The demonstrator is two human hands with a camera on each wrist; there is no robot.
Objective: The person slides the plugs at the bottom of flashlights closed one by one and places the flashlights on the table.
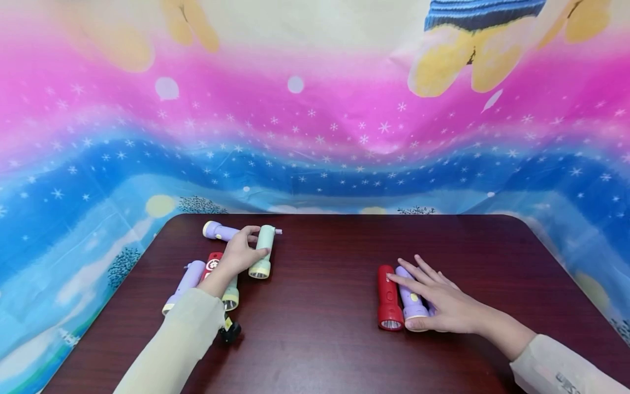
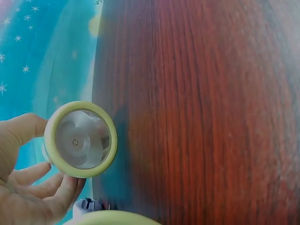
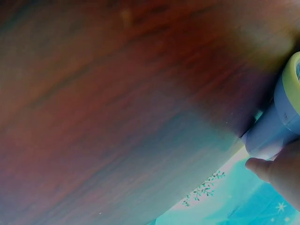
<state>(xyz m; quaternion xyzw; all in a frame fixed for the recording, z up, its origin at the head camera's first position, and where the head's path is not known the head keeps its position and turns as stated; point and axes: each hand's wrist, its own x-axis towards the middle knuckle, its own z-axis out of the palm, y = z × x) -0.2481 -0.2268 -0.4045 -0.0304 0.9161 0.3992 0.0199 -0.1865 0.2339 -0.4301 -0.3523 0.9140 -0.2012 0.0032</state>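
My left hand [image 1: 241, 253] grips a mint-green flashlight [image 1: 266, 246] between thumb and fingers at the left of the table. Its yellow-rimmed lens [image 2: 82, 139] faces the left wrist camera, and small plug prongs stick out at its far end. On the right, my right hand [image 1: 455, 307] lies with spread, fairly straight fingers over a purple flashlight [image 1: 406, 284], its thumb by the yellow rim. A red flashlight [image 1: 389, 298] lies alongside, with one fingertip at its upper part. What is under the right palm is mostly hidden.
Around the left forearm lie a purple flashlight [image 1: 189, 284], a red one [image 1: 213, 261], a green one [image 1: 231, 295] and, farther back, another purple one [image 1: 219, 231]. A small black object [image 1: 230, 331] shows beside the sleeve. A printed cloth [image 1: 315, 137] hangs behind the dark wooden table [image 1: 315, 328].
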